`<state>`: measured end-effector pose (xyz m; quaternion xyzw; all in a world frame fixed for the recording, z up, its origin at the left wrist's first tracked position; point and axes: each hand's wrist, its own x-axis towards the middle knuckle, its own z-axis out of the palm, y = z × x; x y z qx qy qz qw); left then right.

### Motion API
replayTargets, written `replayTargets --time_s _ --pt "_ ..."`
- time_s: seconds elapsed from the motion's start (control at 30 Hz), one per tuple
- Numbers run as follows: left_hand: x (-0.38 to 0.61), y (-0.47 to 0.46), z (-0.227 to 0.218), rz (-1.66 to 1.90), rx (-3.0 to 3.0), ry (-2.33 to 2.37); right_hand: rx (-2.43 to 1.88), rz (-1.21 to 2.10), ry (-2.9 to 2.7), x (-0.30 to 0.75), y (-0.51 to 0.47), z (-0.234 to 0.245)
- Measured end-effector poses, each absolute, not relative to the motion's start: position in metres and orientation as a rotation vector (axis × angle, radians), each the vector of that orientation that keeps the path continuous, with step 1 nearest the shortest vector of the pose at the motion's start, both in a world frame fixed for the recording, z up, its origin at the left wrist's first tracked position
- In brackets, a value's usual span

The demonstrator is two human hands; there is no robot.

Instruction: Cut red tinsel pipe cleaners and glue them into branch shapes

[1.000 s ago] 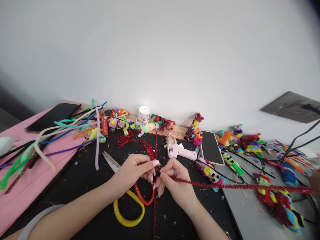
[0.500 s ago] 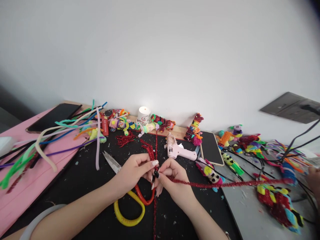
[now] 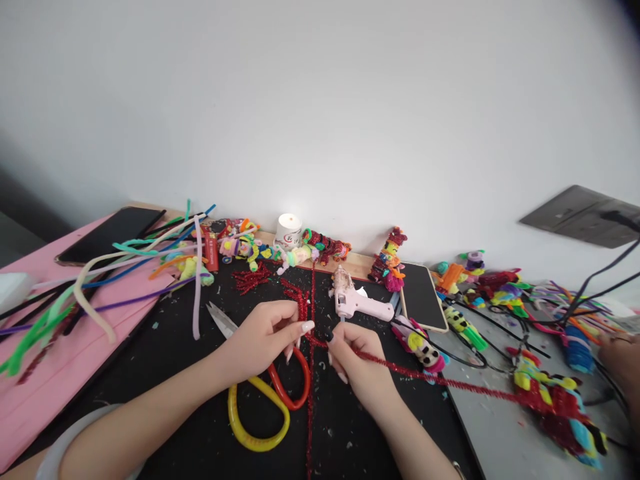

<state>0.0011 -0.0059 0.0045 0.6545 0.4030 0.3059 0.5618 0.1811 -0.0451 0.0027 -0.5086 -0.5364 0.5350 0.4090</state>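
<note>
My left hand (image 3: 274,335) pinches a folded bundle of red tinsel pipe cleaner (image 3: 303,303), whose bent top sticks up past the fingers. From that bundle a long red strand (image 3: 430,377) runs to my right hand (image 3: 357,353), which grips it between thumb and forefinger and lets it trail off to the right. Another red pipe cleaner (image 3: 311,427) lies straight up the black mat between my hands. Scissors with one yellow and one red handle (image 3: 258,427) lie under and beside my left hand, their blades pointing up and left.
A pink glue gun (image 3: 363,303) lies beyond my right hand, near a phone (image 3: 424,297). Loose pipe cleaners (image 3: 105,267) spread over a pink board at left. Finished pipe-cleaner figures (image 3: 390,260) and a paper cup (image 3: 289,230) line the wall. Another person's hand (image 3: 620,353) shows at far right.
My hands have drawn apart, with a short span of red strand now showing between them. The trailing right end of the strand has dropped lower.
</note>
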Motion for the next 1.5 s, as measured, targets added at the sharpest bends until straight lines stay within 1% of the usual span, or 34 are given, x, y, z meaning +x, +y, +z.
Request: replayTargets --time_s 0.13,0.23,0.43,0.6,0.7,0.83,0.97,1.07,1.17,1.3,1.5 --pt "-0.001 -0.005 0.006 0.557 1.554 0.853 -1.181 1.344 -1.185 0.184 -0.044 -0.004" --pt "-0.003 -0.006 0.005 0.415 1.507 0.756 -1.13 1.375 -1.161 0.184 -0.045 -0.007" --pt "-0.005 -0.007 0.003 0.158 1.334 0.533 -1.064 1.465 -1.324 0.181 -0.048 -0.005" --pt "-0.005 -0.008 0.005 -0.007 1.225 0.468 -1.004 1.592 -1.472 0.182 -0.05 -0.001" --pt "-0.005 -0.008 0.003 -0.058 1.168 0.441 -0.981 1.614 -1.558 0.183 -0.049 0.002" --pt "-0.006 -0.006 0.003 0.028 1.126 0.471 -1.005 1.611 -1.448 0.185 -0.048 0.0" --pt "-0.008 0.001 0.005 0.263 1.252 0.618 -1.064 1.414 -1.252 0.186 -0.044 -0.007" --pt "-0.011 0.01 0.005 0.525 1.577 0.936 -1.112 1.239 -1.147 0.187 -0.04 -0.012" --pt "-0.019 0.021 0.004 0.779 2.063 1.363 -1.128 1.168 -1.108 0.189 -0.038 -0.014" --pt "-0.033 0.032 0.002 0.787 2.332 1.555 -1.135 1.171 -1.069 0.189 -0.038 -0.016" --pt "-0.034 0.037 -0.008 0.795 2.404 1.437 -1.136 1.169 -1.029 0.188 -0.036 -0.015"
